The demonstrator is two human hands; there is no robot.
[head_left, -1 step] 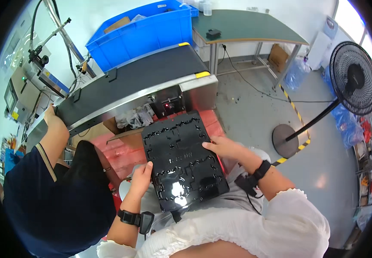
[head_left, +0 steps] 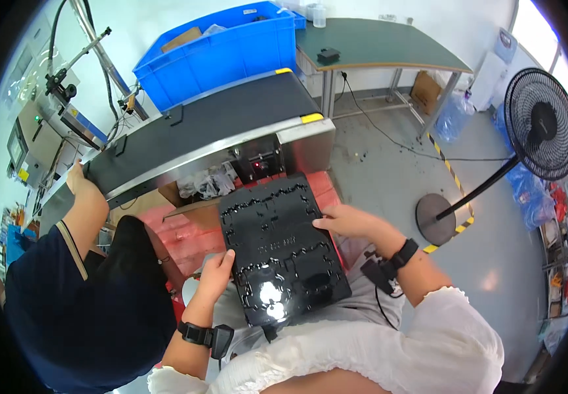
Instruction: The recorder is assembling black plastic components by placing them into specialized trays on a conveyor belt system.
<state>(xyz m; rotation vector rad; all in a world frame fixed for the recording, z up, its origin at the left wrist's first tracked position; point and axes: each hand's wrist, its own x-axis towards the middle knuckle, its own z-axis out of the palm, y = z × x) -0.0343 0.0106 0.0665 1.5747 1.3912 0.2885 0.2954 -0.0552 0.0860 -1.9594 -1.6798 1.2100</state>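
Note:
A glossy black moulded plastic tray [head_left: 276, 231] with shallow shaped recesses lies tilted across my lap. My left hand [head_left: 215, 274] grips its left edge, the thumb on top and the fingers hidden beneath. On the opposite edge my right hand [head_left: 348, 222] holds it the same way, thumb resting on the surface. The recesses look bare of parts, and bright glare covers the lower area. Both wrists wear black straps with small devices.
A conveyor with a black belt [head_left: 244, 102] runs ahead, carrying thin dark pieces. Behind it stands a blue bin [head_left: 225, 65]. A co-worker's hand [head_left: 80, 180] touches the conveyor at left. At right are a green table [head_left: 389, 44] and a standing fan [head_left: 541, 123].
The whole view has shifted very slightly. My right hand has moved a touch along the tray's edge, and both hands keep their grip.

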